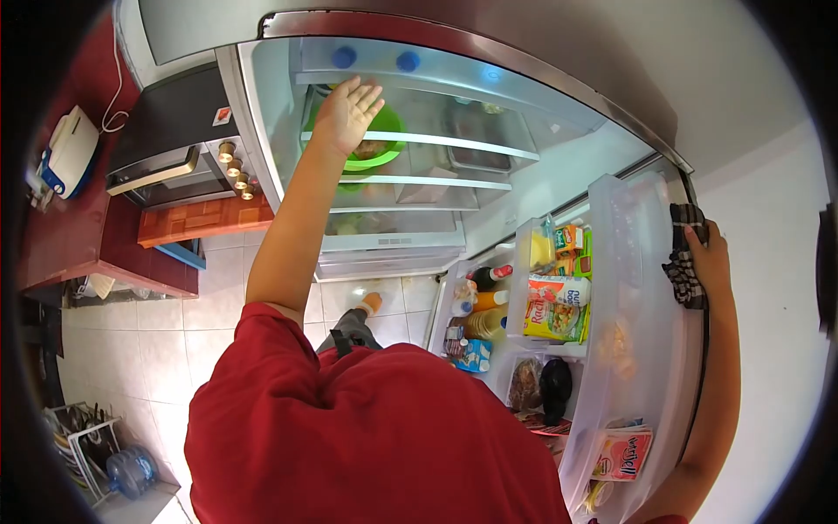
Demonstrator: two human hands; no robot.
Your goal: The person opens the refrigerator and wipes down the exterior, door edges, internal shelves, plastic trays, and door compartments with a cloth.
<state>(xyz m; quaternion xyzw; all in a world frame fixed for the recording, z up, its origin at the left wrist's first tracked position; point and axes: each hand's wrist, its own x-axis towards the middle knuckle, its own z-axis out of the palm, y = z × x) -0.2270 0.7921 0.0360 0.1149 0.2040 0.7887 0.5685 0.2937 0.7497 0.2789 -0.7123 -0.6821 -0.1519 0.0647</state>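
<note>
Cloth (683,278), dark-checked, sits at the outer edge of the fridge door (642,223), the right hand (713,259) apparently clasped over it; the left hand (347,113), fingers loosely spread, hovers by the left end of the shelf (463,144), a green bowl (390,123) behind.

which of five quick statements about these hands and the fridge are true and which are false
1. The fridge door is shut. False: it stands open.
2. The left hand is open and holds nothing. True.
3. The right hand hangs free. False: it is on the checked cloth.
4. A pink packet is on the inside of the fridge door. True.
5. The bowl is blue. False: it is green.
</note>
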